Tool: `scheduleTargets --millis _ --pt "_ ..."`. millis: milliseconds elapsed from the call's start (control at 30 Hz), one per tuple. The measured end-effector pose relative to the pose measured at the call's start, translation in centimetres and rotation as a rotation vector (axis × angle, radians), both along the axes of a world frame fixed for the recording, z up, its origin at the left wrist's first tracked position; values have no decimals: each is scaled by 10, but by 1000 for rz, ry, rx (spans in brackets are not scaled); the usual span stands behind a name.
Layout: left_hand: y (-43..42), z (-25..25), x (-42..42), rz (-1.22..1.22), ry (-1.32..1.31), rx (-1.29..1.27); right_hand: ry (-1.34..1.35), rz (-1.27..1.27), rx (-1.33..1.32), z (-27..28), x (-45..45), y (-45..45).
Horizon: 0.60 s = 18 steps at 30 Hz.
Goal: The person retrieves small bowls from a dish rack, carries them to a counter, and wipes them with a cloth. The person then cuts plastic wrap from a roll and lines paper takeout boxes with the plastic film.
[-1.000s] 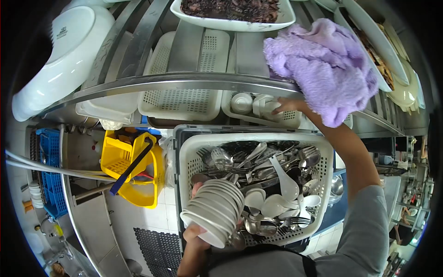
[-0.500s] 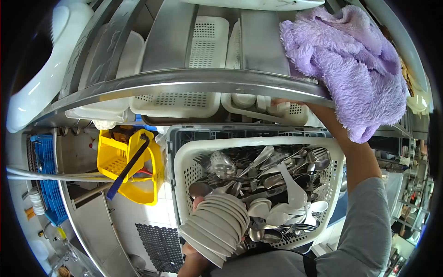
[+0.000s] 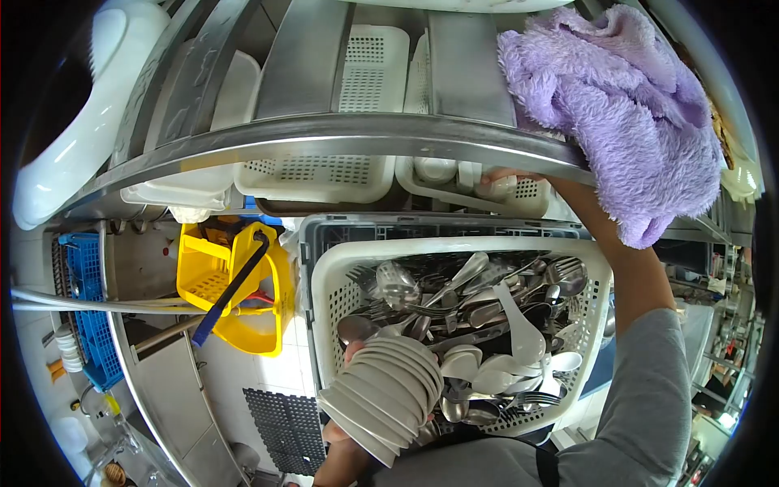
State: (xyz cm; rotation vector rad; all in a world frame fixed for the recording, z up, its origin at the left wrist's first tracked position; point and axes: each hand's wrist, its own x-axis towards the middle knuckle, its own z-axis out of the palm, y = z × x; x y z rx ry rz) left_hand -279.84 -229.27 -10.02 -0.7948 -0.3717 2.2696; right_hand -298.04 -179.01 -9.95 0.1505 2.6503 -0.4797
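Observation:
A stack of white saucers (image 3: pixel 385 394) is held in my left hand (image 3: pixel 334 432), its fingers wrapped round the stack's sides. Beside it, a white perforated basket (image 3: pixel 324 280) holds metal spoons, forks and white spoons (image 3: pixel 523 325). My right hand (image 3: pixel 507 175) reaches under the shelf's front rail into a smaller white basket (image 3: pixel 466 199) with white cups or small dishes (image 3: pixel 436 169). The rail partly covers that hand; its fingers are at a white piece, and the grip is too hidden to make out.
A slatted steel shelf (image 3: pixel 365 134) crosses above, with a purple towel (image 3: pixel 625 122) hanging over its edge and a white dish (image 3: pixel 89 122) at left. Another perforated basket (image 3: pixel 324 183) sits beneath. A yellow mop bucket (image 3: pixel 272 312) and a black mat (image 3: pixel 284 430) are on the floor at left.
The view has shifted closer to the shelf. The saucer stack in my left hand has tilted and sits slightly lower. My right hand stays in the small basket, now more covered by the rail.

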Motion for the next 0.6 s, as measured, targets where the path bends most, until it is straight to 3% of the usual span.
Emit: scheduleTargets --millis 133,167,333,500,600 --pt "13 21 -17 30 -142 256 50 219 -76 -11 -31 -57" --pt "14 23 -17 38 -130 244 31 271 -68 -23 -39 -72" --pt "20 36 -15 -78 430 -369 -27 380 68 -68 -62 -108" --pt "7 13 -9 -22 151 -143 60 312 95 -68 -57 -95" --pt "21 44 -20 112 261 -191 175 193 46 -46 -39 -77"
